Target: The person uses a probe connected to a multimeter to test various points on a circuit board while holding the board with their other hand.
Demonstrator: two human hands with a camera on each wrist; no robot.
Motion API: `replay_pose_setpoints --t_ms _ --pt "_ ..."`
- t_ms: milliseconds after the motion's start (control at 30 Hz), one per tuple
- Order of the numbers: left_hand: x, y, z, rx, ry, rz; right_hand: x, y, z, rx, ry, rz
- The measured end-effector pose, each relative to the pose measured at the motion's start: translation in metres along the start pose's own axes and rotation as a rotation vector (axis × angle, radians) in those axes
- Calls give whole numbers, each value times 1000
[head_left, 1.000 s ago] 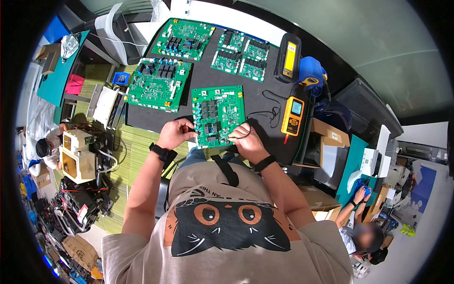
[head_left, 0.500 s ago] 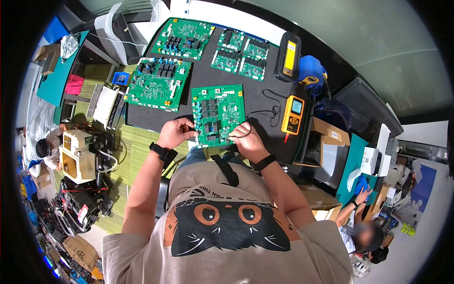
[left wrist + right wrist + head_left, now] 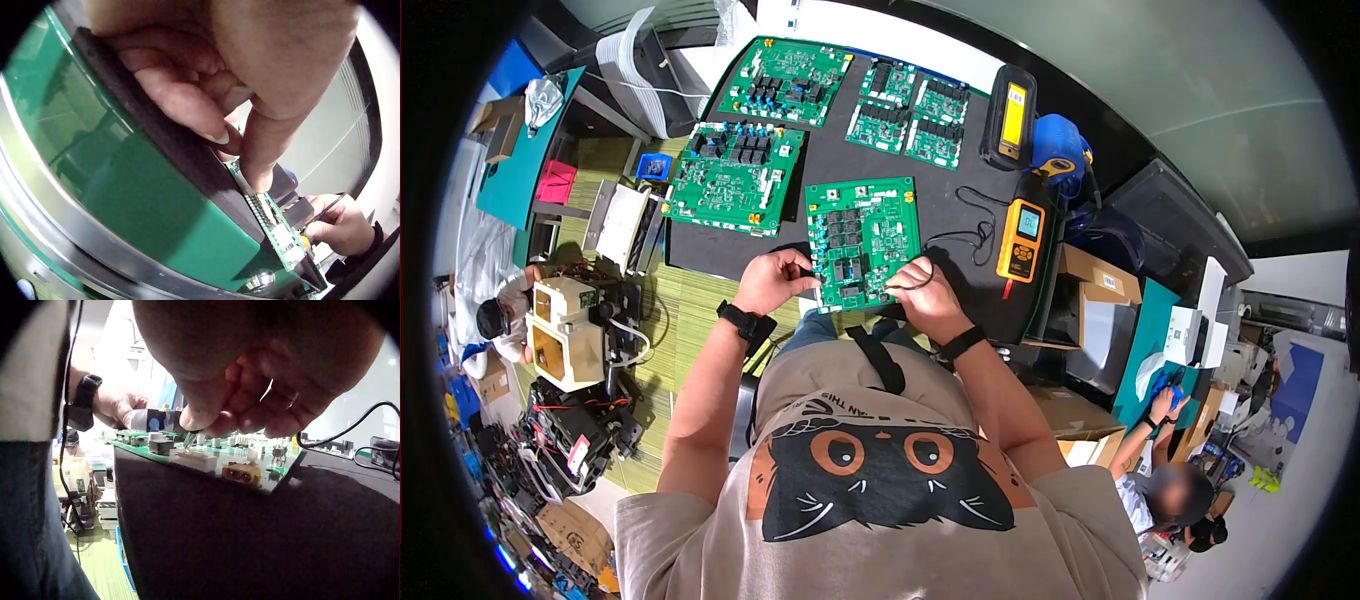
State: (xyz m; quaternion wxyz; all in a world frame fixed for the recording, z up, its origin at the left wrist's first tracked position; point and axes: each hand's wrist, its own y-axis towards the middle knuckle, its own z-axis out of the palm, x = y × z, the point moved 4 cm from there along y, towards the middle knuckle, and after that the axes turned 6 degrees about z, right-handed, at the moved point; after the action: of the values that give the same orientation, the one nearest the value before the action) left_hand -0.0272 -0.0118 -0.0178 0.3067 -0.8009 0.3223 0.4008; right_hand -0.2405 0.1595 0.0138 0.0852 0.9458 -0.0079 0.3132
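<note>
A large green circuit board [image 3: 870, 225] with black relays and white connectors lies at the table's near edge. My left hand [image 3: 772, 283] holds its left edge near the front corner; in the left wrist view a fingertip [image 3: 257, 181] presses on a connector there, the other fingers curled. Over the board's front right part, my right hand [image 3: 928, 298] pinches the end of a thin black cable [image 3: 960, 237]. Thin metal tips [image 3: 190, 439] stick out below those fingers, right at a white connector [image 3: 194, 460]. An orange handheld meter [image 3: 1020, 243] lies to the right.
Two more large boards [image 3: 735, 177] lie at the left and back left. Several small boards [image 3: 880, 127] lie at the back. A black case with a yellow label [image 3: 1012, 115] and a blue tool [image 3: 1057, 148] stand at back right. Another person [image 3: 1170, 495] works at the right.
My hands, the board and the cable keep their places, apart from a slight shift of the view. At the right, the other person's hands move over a blue thing.
</note>
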Motion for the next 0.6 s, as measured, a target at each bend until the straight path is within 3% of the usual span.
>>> replay_pose_setpoints --t_ms 600 --pt "-7 0 -3 12 -29 26 12 -5 5 -223 12 117"
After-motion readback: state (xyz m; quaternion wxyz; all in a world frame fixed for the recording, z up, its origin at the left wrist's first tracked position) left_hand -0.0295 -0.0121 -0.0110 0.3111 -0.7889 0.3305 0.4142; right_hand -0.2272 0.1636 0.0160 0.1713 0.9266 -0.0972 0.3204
